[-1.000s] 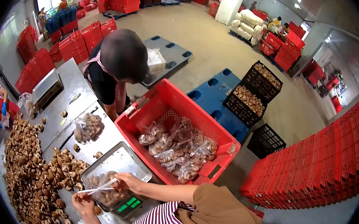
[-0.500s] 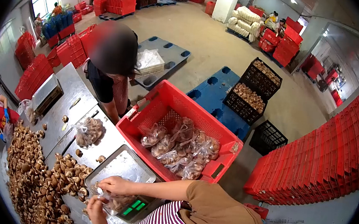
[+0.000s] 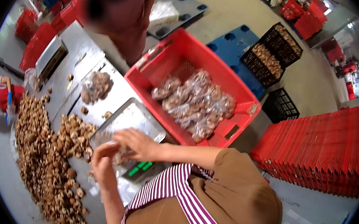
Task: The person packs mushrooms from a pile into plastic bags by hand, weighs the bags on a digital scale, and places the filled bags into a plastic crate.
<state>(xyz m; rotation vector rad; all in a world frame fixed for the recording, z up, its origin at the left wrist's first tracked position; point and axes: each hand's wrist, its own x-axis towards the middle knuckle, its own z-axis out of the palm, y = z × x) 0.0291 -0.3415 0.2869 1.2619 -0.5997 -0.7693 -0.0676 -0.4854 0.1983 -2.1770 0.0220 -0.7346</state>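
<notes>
On the digital scale point(image 3: 142, 119), a clear plastic bag of mushrooms point(image 3: 123, 155) sits partly hidden under my hands, beside the green display. My left hand point(image 3: 105, 162) has its fingers closed at the gathered top of the bag. From the right, my right hand point(image 3: 136, 144) reaches over the bag, its fingers bent onto the same top and slightly blurred. Loose mushrooms point(image 3: 51, 160) are heaped on the metal table point(image 3: 67, 98) left of the scale. Another filled bag point(image 3: 96, 87) lies beyond the scale.
A red crate point(image 3: 229, 84) holding several bagged portions stands against the table. A co-worker point(image 3: 130, 18) stands beyond it; another person point(image 3: 8, 92) is at the far left. Stacked red crates point(image 3: 313, 149) are on the right, near black crates point(image 3: 265, 62) of mushrooms.
The view has shifted down. My hands have come together over the bag, and the twisted bag top, stretched between them earlier, is now mostly covered. The co-worker appears more upright.
</notes>
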